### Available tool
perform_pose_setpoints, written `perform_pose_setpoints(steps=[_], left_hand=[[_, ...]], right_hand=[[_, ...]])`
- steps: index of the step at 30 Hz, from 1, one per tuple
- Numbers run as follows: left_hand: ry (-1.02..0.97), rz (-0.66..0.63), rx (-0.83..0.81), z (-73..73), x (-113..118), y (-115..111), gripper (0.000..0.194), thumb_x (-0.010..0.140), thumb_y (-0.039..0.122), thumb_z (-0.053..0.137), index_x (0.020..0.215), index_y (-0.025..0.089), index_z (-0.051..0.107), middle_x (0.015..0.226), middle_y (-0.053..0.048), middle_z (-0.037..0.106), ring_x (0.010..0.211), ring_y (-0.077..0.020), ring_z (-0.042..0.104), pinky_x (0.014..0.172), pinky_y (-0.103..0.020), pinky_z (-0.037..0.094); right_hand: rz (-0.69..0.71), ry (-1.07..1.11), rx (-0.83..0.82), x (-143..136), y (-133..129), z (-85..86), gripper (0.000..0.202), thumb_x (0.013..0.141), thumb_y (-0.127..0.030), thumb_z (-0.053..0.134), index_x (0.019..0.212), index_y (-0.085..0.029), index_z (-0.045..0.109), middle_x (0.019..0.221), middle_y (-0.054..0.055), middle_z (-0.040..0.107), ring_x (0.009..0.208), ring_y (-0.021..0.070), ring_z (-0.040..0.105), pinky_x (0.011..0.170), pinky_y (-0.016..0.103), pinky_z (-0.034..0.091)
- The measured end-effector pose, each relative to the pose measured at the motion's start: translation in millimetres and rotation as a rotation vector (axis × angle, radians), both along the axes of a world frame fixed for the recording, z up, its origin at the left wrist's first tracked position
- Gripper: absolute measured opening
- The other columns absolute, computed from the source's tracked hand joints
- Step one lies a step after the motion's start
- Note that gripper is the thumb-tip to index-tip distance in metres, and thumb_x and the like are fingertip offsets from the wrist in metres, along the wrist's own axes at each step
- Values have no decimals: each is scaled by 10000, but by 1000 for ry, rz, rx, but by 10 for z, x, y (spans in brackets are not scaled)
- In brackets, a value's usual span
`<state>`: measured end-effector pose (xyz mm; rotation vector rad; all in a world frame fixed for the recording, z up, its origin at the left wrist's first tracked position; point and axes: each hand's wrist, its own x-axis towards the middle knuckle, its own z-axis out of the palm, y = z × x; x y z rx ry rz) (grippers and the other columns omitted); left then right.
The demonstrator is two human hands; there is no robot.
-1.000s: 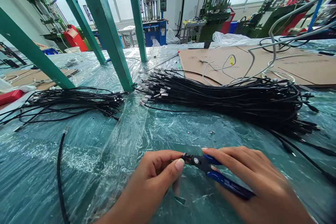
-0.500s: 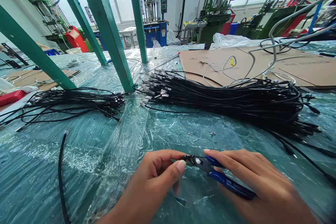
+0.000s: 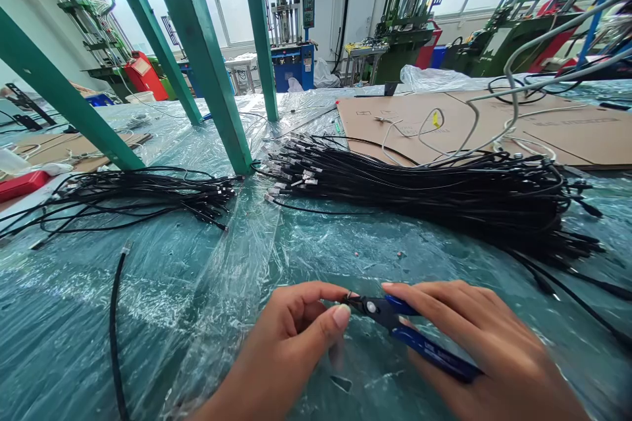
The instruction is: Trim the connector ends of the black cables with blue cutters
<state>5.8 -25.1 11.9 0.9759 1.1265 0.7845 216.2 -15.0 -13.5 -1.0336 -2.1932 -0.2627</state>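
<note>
My right hand [image 3: 478, 335] is wrapped round the blue handles of a pair of flush cutters [image 3: 429, 345], whose dark jaws point left. My left hand [image 3: 296, 335] is closed, thumb and forefinger pinched at the tip of the jaws. What they pinch is small and dark, mostly hidden by the fingers, and I cannot make out its kind. To the left, a single black cable [image 3: 114, 322] with a metal plug at its upper end lies on the plastic-covered table [image 3: 237, 263] and runs out of the bottom of the view.
A large bundle of black cables [image 3: 419, 191] lies beyond my hands, a smaller cable bundle [image 3: 143, 194] to its left. Green posts [image 3: 207, 59] rise between them. Cardboard [image 3: 419, 118] with a loose grey cable [image 3: 474, 125] lies behind. Machines [image 3: 409, 20] stand at the back.
The cutters have shifted very slightly at my left fingertips, and their handles sit a little lower. Both hands keep almost the same place and grip.
</note>
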Motion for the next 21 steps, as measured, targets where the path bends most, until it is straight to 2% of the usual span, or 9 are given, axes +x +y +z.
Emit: perform_pose_setpoints(steps=[3, 13, 21], left_hand=[[10, 10, 0, -5, -1, 0, 264, 847, 339, 633, 966, 107, 676, 531, 60, 511, 454, -56, 345, 470, -177, 311], [4, -5, 4, -13, -5, 7, 269, 840, 346, 644, 964, 110, 678, 519, 54, 517, 485, -72, 414, 500, -177, 359], [20, -10, 16, -11, -5, 14, 250, 856, 352, 631, 977, 135, 666, 524, 63, 539, 420, -48, 298, 453, -173, 298]], right_hand=[[-2, 1, 4, -5, 6, 10, 221, 879, -193, 491, 1055, -219, 622, 855, 6, 658, 756, 125, 619, 680, 256, 496], [17, 7, -19, 16, -9, -41, 215, 889, -183, 512, 1068, -215, 627, 848, -9, 671, 755, 111, 617, 695, 240, 484], [-2, 46, -19, 7, 7, -28, 235, 857, -186, 534, 1060, -229, 644, 866, 5, 681, 769, 132, 634, 680, 252, 510]])
